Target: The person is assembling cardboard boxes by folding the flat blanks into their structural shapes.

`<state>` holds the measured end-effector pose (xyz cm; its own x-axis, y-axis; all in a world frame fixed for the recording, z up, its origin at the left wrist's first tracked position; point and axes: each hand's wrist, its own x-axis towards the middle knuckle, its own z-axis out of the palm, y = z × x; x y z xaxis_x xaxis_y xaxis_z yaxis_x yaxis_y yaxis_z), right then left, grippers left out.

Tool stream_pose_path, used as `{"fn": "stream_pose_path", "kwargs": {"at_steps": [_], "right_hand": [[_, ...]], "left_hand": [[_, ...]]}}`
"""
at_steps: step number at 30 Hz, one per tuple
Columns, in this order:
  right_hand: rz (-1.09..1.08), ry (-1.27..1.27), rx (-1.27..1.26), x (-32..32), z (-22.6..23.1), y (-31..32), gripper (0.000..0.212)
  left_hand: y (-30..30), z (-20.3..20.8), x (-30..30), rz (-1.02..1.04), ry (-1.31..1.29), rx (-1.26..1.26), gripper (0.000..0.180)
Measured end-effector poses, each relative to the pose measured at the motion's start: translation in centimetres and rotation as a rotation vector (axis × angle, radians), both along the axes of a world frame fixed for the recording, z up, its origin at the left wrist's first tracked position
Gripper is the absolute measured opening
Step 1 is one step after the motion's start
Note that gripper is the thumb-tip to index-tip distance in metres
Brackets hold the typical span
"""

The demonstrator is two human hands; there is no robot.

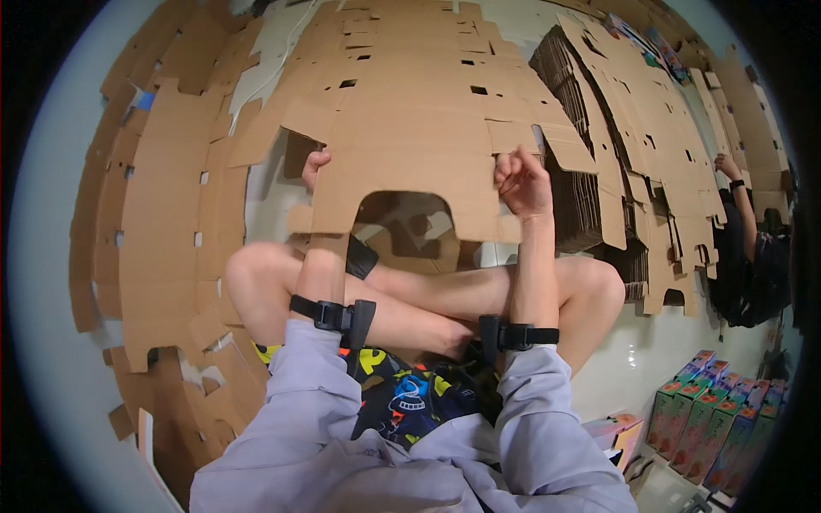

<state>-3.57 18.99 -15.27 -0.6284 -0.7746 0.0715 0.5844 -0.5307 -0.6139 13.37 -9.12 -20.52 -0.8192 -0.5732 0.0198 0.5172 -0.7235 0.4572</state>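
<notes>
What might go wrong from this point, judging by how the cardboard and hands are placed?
1. The large cardboard sheet might bend or slip: the left hand and right hand are at its opposite side edges, and how firmly they grip is unclear.
2. Its right side might snag on the stack of flat cardboard, which sits close beside it.

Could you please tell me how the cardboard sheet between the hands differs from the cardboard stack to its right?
The cardboard sheet looks like a single layer, whereas the cardboard stack shows many layered edges. The sheet sits between the person's left hand and right hand; the stack has neither of those hands on it. Both are brown, with small cut-out holes.
</notes>
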Motion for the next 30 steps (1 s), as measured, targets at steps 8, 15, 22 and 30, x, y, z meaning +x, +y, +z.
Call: {"fn": "stream_pose_path", "kwargs": {"at_steps": [8, 15, 22, 30], "right_hand": [[-0.001, -0.117, -0.249, 0.6, -0.7, -2.2, 0.022], [-0.253, -0.220, 0.348, 0.1, -4.1, -4.5, 0.023], [-0.299, 0.045, 0.249, 4.1, 0.0, -3.5, 0.042], [-0.176, -0.023, 0.462, -0.6, -4.2, -3.6, 0.032]], "left_hand": [[-1.2, 0.5, 1.7, -0.051, 0.018, -0.120, 0.026], [-1.2, -0.4, 1.3, 0.298, -0.151, -0.265, 0.030], [1.2, 4.2, 0.7, 0.010, -0.115, 0.057, 0.038], [-2.6, -1.1, -1.1, -0.046, -0.544, -0.400, 0.041]]}}
